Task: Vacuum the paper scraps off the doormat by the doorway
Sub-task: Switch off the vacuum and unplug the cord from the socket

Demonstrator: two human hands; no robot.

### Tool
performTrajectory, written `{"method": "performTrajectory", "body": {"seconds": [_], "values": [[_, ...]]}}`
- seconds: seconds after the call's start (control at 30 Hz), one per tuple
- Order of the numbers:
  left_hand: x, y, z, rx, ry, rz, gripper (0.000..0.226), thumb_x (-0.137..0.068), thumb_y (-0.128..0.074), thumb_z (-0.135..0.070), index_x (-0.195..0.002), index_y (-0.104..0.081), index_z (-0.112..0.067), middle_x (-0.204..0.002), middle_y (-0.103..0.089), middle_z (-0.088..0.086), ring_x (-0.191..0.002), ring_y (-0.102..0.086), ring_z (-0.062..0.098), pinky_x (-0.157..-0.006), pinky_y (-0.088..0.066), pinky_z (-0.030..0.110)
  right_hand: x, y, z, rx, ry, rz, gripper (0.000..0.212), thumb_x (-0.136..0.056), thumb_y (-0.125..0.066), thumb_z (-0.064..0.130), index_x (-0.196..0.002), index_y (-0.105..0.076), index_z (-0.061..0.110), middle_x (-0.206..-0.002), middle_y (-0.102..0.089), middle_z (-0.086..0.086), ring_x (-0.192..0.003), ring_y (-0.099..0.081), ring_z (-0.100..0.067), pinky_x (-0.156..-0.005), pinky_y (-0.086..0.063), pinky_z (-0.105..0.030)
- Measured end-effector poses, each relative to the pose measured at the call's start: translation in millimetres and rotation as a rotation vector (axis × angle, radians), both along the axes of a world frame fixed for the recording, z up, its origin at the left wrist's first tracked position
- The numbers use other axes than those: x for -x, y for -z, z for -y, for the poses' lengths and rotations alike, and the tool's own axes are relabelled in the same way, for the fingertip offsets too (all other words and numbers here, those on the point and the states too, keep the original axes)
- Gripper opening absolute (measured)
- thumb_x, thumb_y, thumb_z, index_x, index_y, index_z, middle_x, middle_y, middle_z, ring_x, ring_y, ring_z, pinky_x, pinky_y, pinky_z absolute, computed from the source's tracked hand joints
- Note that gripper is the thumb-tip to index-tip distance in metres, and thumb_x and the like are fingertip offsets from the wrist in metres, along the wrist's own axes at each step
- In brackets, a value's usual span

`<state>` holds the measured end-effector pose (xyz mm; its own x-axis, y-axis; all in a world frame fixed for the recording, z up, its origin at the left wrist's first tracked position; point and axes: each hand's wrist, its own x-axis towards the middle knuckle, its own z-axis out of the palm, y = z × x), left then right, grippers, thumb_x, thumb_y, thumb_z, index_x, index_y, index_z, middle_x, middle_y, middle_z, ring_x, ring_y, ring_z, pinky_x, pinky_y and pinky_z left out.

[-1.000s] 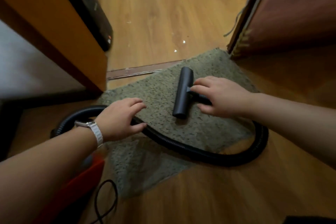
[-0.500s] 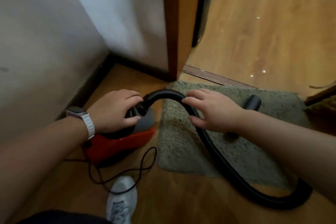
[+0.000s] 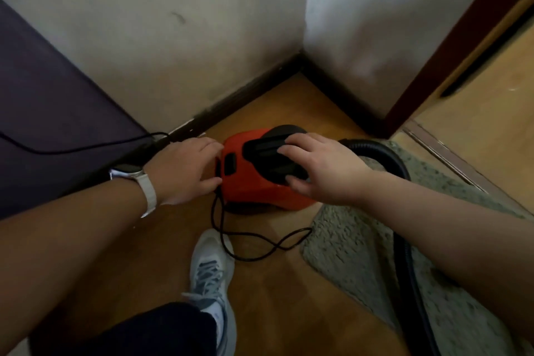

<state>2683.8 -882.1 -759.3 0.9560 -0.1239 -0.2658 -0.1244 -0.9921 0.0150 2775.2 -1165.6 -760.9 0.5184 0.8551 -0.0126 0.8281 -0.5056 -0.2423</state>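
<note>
A red vacuum cleaner point(image 3: 254, 185) with a black top sits on the wooden floor in the wall corner. My right hand point(image 3: 323, 167) rests on its black top, fingers spread. At the vacuum's left side, my left hand point(image 3: 185, 167), with a white watch on the wrist, touches the body with its fingers apart. The black ribbed hose point(image 3: 404, 240) runs from the vacuum's right side down across the grey-green doormat point(image 3: 355, 257). The nozzle is out of view, and no paper scraps show on the visible part of the mat.
A black power cord point(image 3: 260, 251) loops on the floor between the vacuum and my grey sneaker point(image 3: 211, 277). White walls meet in a corner behind. A dark panel point(image 3: 52, 113) stands at left; the door frame point(image 3: 450, 46) and threshold are at right.
My view swung left from the mat to the corner. My right hand left the nozzle, passed over the hose, and now lies on the vacuum's top; my left hand went to its left side.
</note>
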Motion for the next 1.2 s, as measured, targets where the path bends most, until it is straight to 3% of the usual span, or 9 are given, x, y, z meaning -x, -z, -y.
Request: {"method": "performTrajectory", "body": {"seconds": [0.1, 0.23, 0.43, 0.53, 0.7, 1.0, 1.13, 1.2], "values": [[-5, 21, -18, 0.005, -0.057, -0.071, 0.068, -0.094, -0.055, -0.055, -0.151, -0.034, -0.022, -0.153, -0.04, -0.002, -0.137, -0.042, 0.019, -0.107, -0.041, 0.036, -10, 14, -34, 0.008, -0.028, 0.049, 0.049, -0.09, -0.061, 0.042, -0.133, -0.056, 0.019, -0.132, -0.057, -0.006, -0.118, -0.055, -0.03, -0.092, -0.05, -0.041], [-24, 46, -30, 0.038, -0.087, -0.114, 0.065, -0.097, -0.054, -0.049, -0.152, -0.033, -0.021, -0.154, -0.039, 0.001, -0.137, -0.042, 0.022, -0.107, -0.041, 0.039, -30, 24, -68, 0.121, -0.074, 0.091, 0.054, -0.092, -0.059, 0.045, -0.139, -0.047, 0.02, -0.138, -0.051, -0.009, -0.123, -0.05, -0.032, -0.094, -0.047, -0.043], [-60, 80, -40, 0.099, -0.022, -0.16, 0.069, -0.095, -0.056, -0.052, -0.153, -0.03, -0.027, -0.156, -0.036, -0.003, -0.136, -0.042, 0.022, -0.105, -0.044, 0.04, -49, 42, -88, 0.234, -0.14, 0.065, 0.044, -0.098, -0.049, 0.049, -0.134, -0.042, 0.023, -0.114, -0.057, -0.003, -0.09, -0.061, -0.027, -0.065, -0.052, -0.038], [-73, 93, -45, 0.165, -0.001, -0.228, 0.082, -0.091, -0.063, -0.051, -0.157, -0.019, -0.03, -0.159, -0.029, -0.004, -0.14, -0.037, 0.02, -0.11, -0.04, 0.041, -51, 50, -90, 0.198, -0.122, 0.114, 0.043, -0.098, -0.048, 0.051, -0.129, -0.046, 0.022, -0.112, -0.059, -0.001, -0.088, -0.062, -0.026, -0.06, -0.043, -0.034], [-82, 113, -54, 0.287, -0.027, -0.292, 0.098, -0.087, -0.071, -0.047, -0.158, -0.004, -0.038, -0.162, -0.017, -0.009, -0.144, -0.032, 0.018, -0.113, -0.038, 0.04, -51, 60, -90, 0.164, -0.109, 0.171, 0.043, -0.096, -0.048, 0.054, -0.125, -0.048, 0.021, -0.107, -0.061, -0.001, -0.084, -0.062, -0.026, -0.058, -0.038, -0.032], [-100, 106, -40, 0.229, -0.068, -0.281, 0.098, -0.074, -0.085, -0.039, -0.15, -0.024, -0.031, -0.148, -0.035, -0.003, -0.128, -0.049, 0.025, -0.099, -0.046, 0.043, -50, 58, -92, 0.15, -0.103, 0.168, 0.043, -0.095, -0.051, 0.05, -0.125, -0.048, 0.02, -0.106, -0.061, -0.002, -0.083, -0.063, -0.029, -0.056, -0.039, -0.033], [-94, 103, -40, 0.186, -0.058, -0.258, 0.098, -0.077, -0.081, -0.045, -0.153, -0.02, -0.032, -0.151, -0.036, -0.002, -0.133, -0.045, 0.025, -0.102, -0.044, 0.042, -47, 53, -92, 0.197, -0.098, 0.17, 0.044, -0.096, -0.05, 0.049, -0.128, -0.044, 0.021, -0.107, -0.058, -0.001, -0.075, -0.053, -0.024, -0.056, -0.033, -0.032], [-80, 97, -38, 0.115, -0.015, -0.229, 0.092, -0.086, -0.071, -0.05, -0.157, -0.014, -0.033, -0.156, -0.032, -0.001, -0.136, -0.042, 0.025, -0.105, -0.044, 0.042, -46, 49, -94, 0.234, -0.103, 0.144, 0.044, -0.095, -0.05, 0.05, -0.129, -0.042, 0.022, -0.109, -0.058, -0.001, -0.082, -0.056, -0.024, -0.06, -0.035, -0.033]]}}
